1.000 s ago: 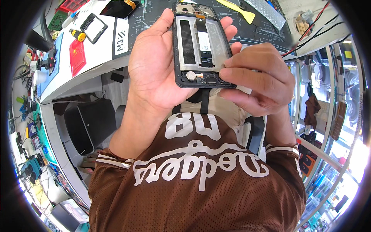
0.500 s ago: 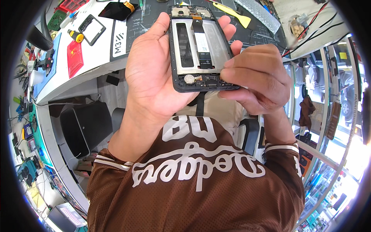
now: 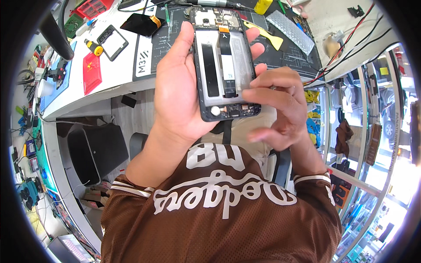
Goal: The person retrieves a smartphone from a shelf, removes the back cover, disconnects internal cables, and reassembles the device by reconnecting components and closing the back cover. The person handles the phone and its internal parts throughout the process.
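Note:
My left hand (image 3: 175,92) cradles an opened smartphone (image 3: 244,52) from below, thumb along its left edge and fingertips showing past its right edge. The back cover is off. A dark flex cable (image 3: 226,46) runs down the middle of the silver inner bay, with a black strip (image 3: 210,70) to its left. Near the bottom end sits a small round silver part (image 3: 215,110), beside circuitry. Next to the phone's lower right edge is my right hand (image 3: 283,103), thumb and fingers apart, nothing visible between them. Whether its fingertips touch the phone, I cannot tell.
Beyond the phone, a dark work mat (image 3: 153,55) bears a yellow pry tool (image 3: 268,37), bubble wrap (image 3: 293,33) and a dark screen panel (image 3: 139,25). Left lie a yellow-black screwdriver (image 3: 93,47), an empty frame (image 3: 118,43) and a red packet (image 3: 92,73). Cables (image 3: 357,41) cross the right side.
My right hand has let go of the phone's lower right corner, its thumb dropping away and its fingers parting. The phone sits slightly lower in view and is turned a little.

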Available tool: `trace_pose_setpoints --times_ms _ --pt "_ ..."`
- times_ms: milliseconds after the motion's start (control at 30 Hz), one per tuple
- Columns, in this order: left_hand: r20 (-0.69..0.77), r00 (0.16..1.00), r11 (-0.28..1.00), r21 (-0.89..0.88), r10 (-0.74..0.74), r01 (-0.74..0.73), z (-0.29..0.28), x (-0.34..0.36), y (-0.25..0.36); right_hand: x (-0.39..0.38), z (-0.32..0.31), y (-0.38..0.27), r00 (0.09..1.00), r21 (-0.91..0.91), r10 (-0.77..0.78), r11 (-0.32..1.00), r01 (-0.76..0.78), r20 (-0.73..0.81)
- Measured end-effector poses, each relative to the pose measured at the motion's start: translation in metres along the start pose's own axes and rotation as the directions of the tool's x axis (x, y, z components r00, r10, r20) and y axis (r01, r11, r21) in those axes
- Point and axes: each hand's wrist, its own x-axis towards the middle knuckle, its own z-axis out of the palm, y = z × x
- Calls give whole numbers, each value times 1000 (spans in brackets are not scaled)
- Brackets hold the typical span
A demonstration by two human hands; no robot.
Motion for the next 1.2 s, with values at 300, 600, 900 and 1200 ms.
trace_pose_setpoints --times_ms 300,600,900,1200 --pt "85 976 974 85 202 -209 7 -4 -12 7 15 -26 988 -316 151 940 -131 38" --pt "63 946 916 236 317 -323 12 -8 -21 21 22 -26 986 -384 161 908 -169 -52" --pt "53 945 902 285 324 -325 13 -11 -24 33 20 -25 989 -410 131 900 -146 -64" --pt "53 948 905 283 315 -317 12 -11 -26 40 21 -19 991 -419 104 899 -129 -83"
